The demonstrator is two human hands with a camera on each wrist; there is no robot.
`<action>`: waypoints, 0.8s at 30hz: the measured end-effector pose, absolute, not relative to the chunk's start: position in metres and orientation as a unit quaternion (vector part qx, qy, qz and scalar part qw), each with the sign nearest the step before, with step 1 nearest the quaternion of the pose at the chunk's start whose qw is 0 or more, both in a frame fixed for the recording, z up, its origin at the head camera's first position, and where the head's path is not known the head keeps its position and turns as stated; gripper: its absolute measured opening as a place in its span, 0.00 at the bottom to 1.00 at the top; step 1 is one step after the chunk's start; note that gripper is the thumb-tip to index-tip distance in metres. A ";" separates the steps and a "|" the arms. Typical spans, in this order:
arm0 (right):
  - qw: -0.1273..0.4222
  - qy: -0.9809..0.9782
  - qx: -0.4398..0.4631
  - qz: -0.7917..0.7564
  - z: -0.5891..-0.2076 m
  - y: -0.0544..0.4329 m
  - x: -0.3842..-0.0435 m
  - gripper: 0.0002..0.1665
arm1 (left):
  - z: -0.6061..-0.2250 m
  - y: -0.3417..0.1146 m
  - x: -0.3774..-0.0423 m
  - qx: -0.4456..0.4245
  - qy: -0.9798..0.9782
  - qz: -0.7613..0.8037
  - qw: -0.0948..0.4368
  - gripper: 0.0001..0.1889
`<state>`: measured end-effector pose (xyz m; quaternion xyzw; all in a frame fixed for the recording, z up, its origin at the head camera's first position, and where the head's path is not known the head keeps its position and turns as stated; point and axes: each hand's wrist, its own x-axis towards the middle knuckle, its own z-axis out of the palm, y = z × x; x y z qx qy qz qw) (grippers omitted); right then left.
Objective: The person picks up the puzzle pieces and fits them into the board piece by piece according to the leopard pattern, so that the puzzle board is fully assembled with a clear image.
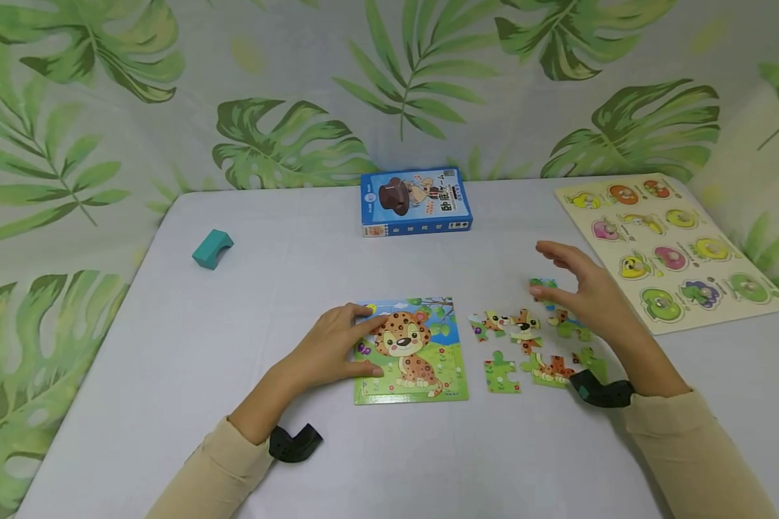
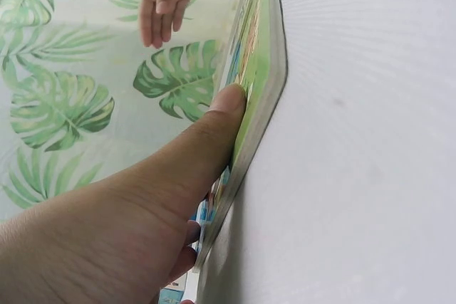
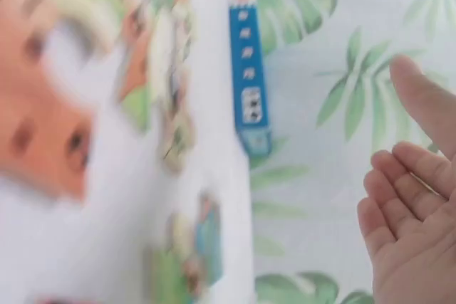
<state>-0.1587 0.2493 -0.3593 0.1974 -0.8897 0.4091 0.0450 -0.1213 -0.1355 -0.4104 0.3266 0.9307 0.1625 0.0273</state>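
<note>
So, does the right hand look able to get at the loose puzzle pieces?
Probably yes: the right hand, seemingly empty, is raised near the loose puzzle pieces, and nothing appears in its way.

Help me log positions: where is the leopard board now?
In the head view, the leopard board lies near the centre, left of the puzzle pieces, with the left hand on its left side.

The table [image 1: 285,252] is white, its far left corner rounded and its far edge nearly straight. Behind it rises a whitish backdrop [image 1: 311,65], which also shows along the table's left and right sides. Green split leaves [image 1: 292,144] and feathery fronds [image 1: 407,83] are printed on it, with pale yellow blotches [image 1: 247,54] beyond the table. The light over the table is soft and fairly even.
</note>
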 end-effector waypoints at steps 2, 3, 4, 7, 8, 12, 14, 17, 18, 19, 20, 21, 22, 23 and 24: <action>0.028 -0.892 0.174 0.415 -0.366 0.258 -0.160 0.40 | -0.411 -0.135 -0.121 0.327 0.930 0.163 0.027 0.43; 0.020 -0.894 0.162 0.417 -0.369 0.262 -0.161 0.39 | -0.411 -0.135 -0.122 0.328 0.930 0.163 0.026 0.43; 0.012 -0.894 0.155 0.420 -0.373 0.266 -0.162 0.39 | -0.411 -0.135 -0.122 0.329 0.930 0.164 0.026 0.43; -0.002 -0.895 0.138 0.424 -0.382 0.274 -0.164 0.38 | -0.411 -0.135 -0.122 0.331 0.929 0.166 0.025 0.43; -0.007 -0.896 0.133 0.423 -0.384 0.276 -0.165 0.38 | -0.411 -0.136 -0.122 0.331 0.928 0.166 0.024 0.43; -0.028 -0.895 0.128 0.427 -0.389 0.280 -0.165 0.38 | -0.410 -0.136 -0.122 0.332 0.927 0.171 0.023 0.43; -0.033 -0.893 0.137 0.427 -0.393 0.281 -0.166 0.38 | -0.411 -0.136 -0.122 0.331 0.927 0.175 0.024 0.42; -0.042 -0.893 0.146 0.423 -0.400 0.284 -0.167 0.38 | -0.411 -0.137 -0.121 0.329 0.927 0.179 0.027 0.42; -0.047 -0.894 0.147 0.420 -0.401 0.285 -0.167 0.39 | -0.411 -0.137 -0.121 0.329 0.927 0.181 0.029 0.42; -0.053 -0.896 0.142 0.416 -0.403 0.286 -0.167 0.40 | -0.411 -0.137 -0.121 0.328 0.927 0.182 0.031 0.42; -0.060 -0.900 0.137 0.409 -0.403 0.287 -0.167 0.40 | -0.411 -0.137 -0.120 0.327 0.926 0.183 0.032 0.42; -0.066 -0.904 0.132 0.402 -0.404 0.288 -0.167 0.41 | -0.411 -0.137 -0.120 0.327 0.926 0.185 0.033 0.42; -0.072 -0.906 0.128 0.397 -0.404 0.288 -0.167 0.41 | -0.411 -0.137 -0.120 0.327 0.926 0.185 0.034 0.42; -0.076 -0.909 0.127 0.390 -0.404 0.289 -0.167 0.41 | -0.411 -0.137 -0.120 0.327 0.926 0.186 0.035 0.42; -0.078 -0.913 0.124 0.382 -0.404 0.289 -0.167 0.40 | -0.411 -0.137 -0.120 0.327 0.926 0.187 0.035 0.42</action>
